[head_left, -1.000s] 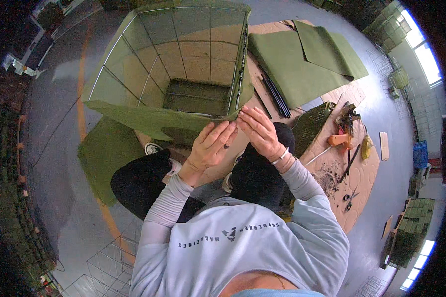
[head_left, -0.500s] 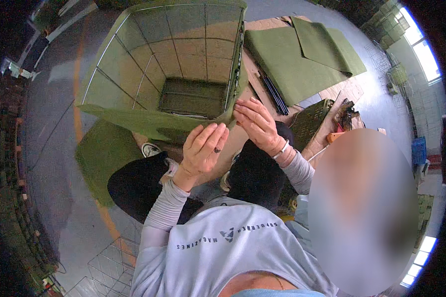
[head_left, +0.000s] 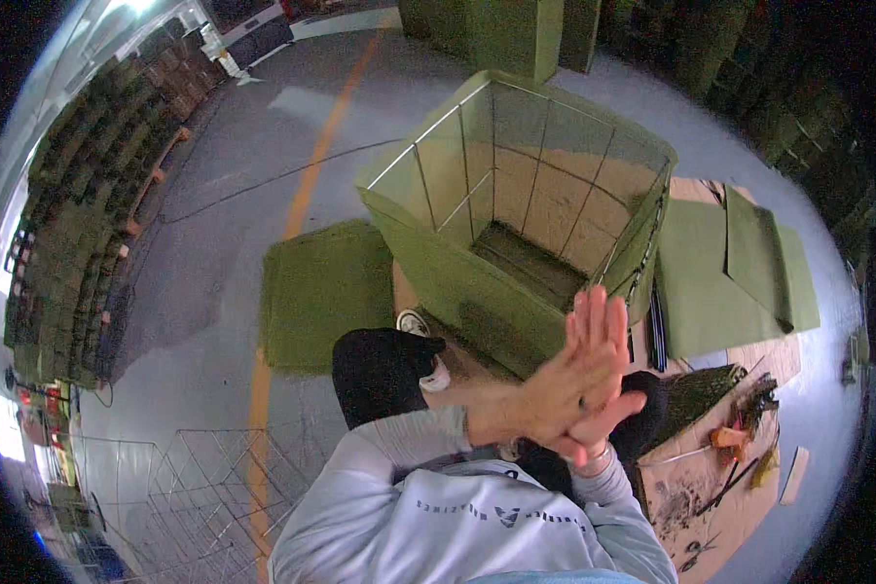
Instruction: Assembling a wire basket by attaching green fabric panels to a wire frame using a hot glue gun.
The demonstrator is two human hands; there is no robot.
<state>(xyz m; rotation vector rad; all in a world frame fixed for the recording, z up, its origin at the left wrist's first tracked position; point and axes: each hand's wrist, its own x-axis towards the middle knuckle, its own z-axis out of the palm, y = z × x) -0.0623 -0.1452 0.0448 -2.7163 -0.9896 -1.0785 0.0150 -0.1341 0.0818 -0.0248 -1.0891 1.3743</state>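
My left hand [head_left: 543, 397] and my right hand [head_left: 621, 409] are pressed together, palm against palm, in front of the near right corner of a basket. Their fingers stretch out straight and overlap, and neither holds anything that I can see. Part of the right hand is hidden behind the left. The basket [head_left: 477, 292] is a wire frame with green fabric round its outside, open at the top. Metal rods show along its inner walls, and a row of dark lacing runs down its right edge. It stands upright just beyond my knees.
Green fabric sheets [head_left: 725, 292] lie at the right beside dark thin strips [head_left: 659, 336]. Cardboard [head_left: 676, 487] holds scissors [head_left: 693, 557] and an orange-handled tool [head_left: 726, 438]. A green panel [head_left: 323, 297] lies on the floor at left; wire frames [head_left: 204, 487] stand lower left.
My hands have left the basket's near rim and come together, palm to palm. The view has swung, so the basket appears farther right and lower.
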